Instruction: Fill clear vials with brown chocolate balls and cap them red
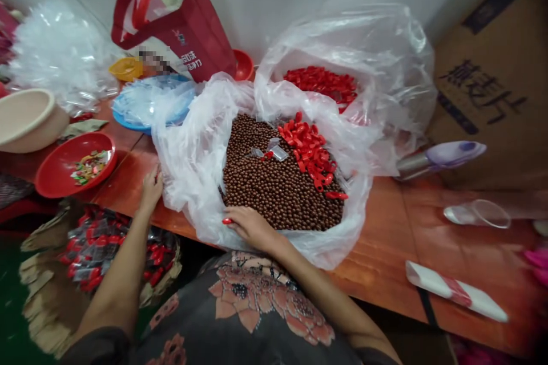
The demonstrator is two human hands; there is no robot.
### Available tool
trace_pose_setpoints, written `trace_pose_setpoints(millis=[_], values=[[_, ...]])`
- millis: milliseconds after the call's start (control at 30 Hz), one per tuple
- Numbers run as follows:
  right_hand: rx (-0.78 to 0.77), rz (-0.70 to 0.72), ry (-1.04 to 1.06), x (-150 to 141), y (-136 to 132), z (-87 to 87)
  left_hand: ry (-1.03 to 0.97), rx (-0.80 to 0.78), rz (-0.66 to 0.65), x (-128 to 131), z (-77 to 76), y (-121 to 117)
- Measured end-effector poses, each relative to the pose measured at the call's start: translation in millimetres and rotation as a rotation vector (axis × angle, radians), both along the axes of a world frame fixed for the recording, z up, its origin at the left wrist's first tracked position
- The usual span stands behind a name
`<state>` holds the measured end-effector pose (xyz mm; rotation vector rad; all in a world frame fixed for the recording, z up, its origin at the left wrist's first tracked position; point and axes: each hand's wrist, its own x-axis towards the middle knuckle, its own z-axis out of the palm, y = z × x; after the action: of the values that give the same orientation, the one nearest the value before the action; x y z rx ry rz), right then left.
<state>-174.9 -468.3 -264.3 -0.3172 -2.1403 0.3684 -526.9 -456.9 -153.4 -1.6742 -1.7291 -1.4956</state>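
A clear plastic bag lies opened on the table, filled with small round brown balls. Red plastic caps are heaped on the balls at the right, and a few small clear pieces lie in the middle. My right hand rests over the bag's near edge, its fingers closed on a small red cap. Left of the bag, my left hand is just above the table edge with its fingers curled together; what they hold, if anything, is too small to make out.
A red plate with colourful bits, a cream bowl and a blue plate of clear pieces stand left. Filled red-capped pieces lie in a sack below. Behind are another bag of red caps, a carton and a red tote.
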Motion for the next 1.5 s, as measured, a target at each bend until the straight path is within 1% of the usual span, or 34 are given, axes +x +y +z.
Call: trace_pose_setpoints(millis=[33, 100, 133, 167, 200, 233, 267, 300, 333, 367, 400, 433, 467, 533, 600, 700, 767, 833, 900, 967, 1033, 1133, 1200, 1267, 1300, 1333, 1400, 1467, 1500], values=[[-0.087, -0.004, 0.131, 6.6, 1.1, 2.5, -0.003, 0.044, 0.035, 3.4, 8.7, 0.7], [-0.312, -0.042, 0.445, 23.4, 6.2, 7.5, -0.029, 0.189, 0.160, 20.6, 33.1, -1.3], [-0.444, -0.055, 0.603, 32.9, 10.1, 9.7, -0.021, 0.255, 0.180, 36.6, 46.7, -2.7], [-0.576, -0.052, 0.748, 42.5, 14.4, 11.7, 0.005, 0.304, 0.173, 58.4, 59.3, -3.2], [-0.693, -0.027, 0.871, 51.7, 18.8, 13.2, 0.082, 0.348, 0.093, 85.9, 69.8, -2.1], [-0.787, 0.011, 0.965, 60.2, 23.0, 14.3, 0.177, 0.323, -0.069, 118.2, 76.9, 1.3], [-0.854, 0.054, 1.032, 67.5, 26.4, 14.8, 0.277, 0.218, -0.246, 153.9, 80.3, 6.9], [-0.898, 0.096, 1.074, 73.7, 28.9, 14.8, 0.354, 0.138, -0.344, 191.0, 79.7, 14.6], [-0.925, 0.135, 1.102, 78.7, 30.1, 14.2, 0.429, 0.057, -0.412, 227.4, 75.7, 23.8], [-0.946, 0.172, 1.118, 82.7, 30.2, 13.0, 0.544, -0.077, -0.439, 261.2, 69.1, 33.9], [-0.966, 0.209, 1.128, 86.2, 29.3, 11.3, 0.635, -0.185, -0.419, 290.8, 61.1, 44.1], [-0.987, 0.244, 1.136, 89.3, 27.6, 9.2, 0.696, -0.262, -0.376, 315.2, 52.9, 54.0], [-1.011, 0.277, 1.144, 92.5, 25.2, 6.9, 0.748, -0.326, -0.327, 334.0, 45.4, 63.1], [-1.062, 0.330, 1.167, 99.9, 19.7, 1.8, 0.802, -0.390, -0.241, 355.8, 35.7, 78.1], [-1.115, 0.376, 1.185, 108.6, 14.0, -3.3, 0.811, -0.408, -0.220, 361.3, 34.0, 88.0], [-1.128, 0.408, 1.148, 120.8, 6.2, -10.4, 0.744, -0.422, -0.294, 351.3, 39.9, 92.1], [-1.084, 0.360, 1.104, 125.9, 2.2, -14.8, 0.662, -0.408, -0.383, 336.7, 42.2, 86.7], [-1.028, 0.258, 1.070, 128.1, 0.1, -19.3, 0.525, -0.384, -0.491, 316.7, 38.4, 75.0], [-0.971, 0.150, 1.017, 128.4, 0.6, -24.3, 0.342, -0.398, -0.598, 292.8, 27.3, 58.9], [-0.876, 0.031, 0.955, 127.6, 4.0, -29.7, 0.198, -0.457, -0.664, 268.2, 10.6, 41.7], [-0.748, -0.134, 0.910, 126.3, 9.1, -34.9, 0.124, -0.522, -0.659, 247.8, -7.5, 27.4], [-0.603, -0.398, 0.842, 125.1, 15.1, -40.6, 0.062, -0.588, -0.563, 232.9, -28.8, 16.0], [-0.526, -0.552, 0.760, 125.8, 15.6, -41.9, 0.045, -0.617, -0.513, 234.6, -36.1, 15.2], [-0.438, -0.699, 0.668, 127.7, 13.1, -42.1, 0.043, -0.648, -0.491, 243.2, -38.3, 18.3], [-0.409, -0.743, 0.629, 128.8, 11.2, -42.0, 0.039, -0.665, -0.489, 249.0, -38.3, 20.8], [-0.400, -0.759, 0.603, 130.0, 9.0, -42.1, 0.030, -0.682, -0.493, 255.2, -38.0, 23.9], [-0.427, -0.733, 0.586, 131.9, 4.3, -42.8, -0.007, -0.708, -0.528, 268.0, -37.9, 30.9], [-0.449, -0.710, 0.574, 133.4, -0.3, -44.1, -0.056, -0.717, -0.589, 280.3, -39.8, 38.3], [-0.441, -0.721, 0.560, 134.2, -2.6, -44.8, -0.083, -0.712, -0.623, 286.0, -41.5, 42.0]])
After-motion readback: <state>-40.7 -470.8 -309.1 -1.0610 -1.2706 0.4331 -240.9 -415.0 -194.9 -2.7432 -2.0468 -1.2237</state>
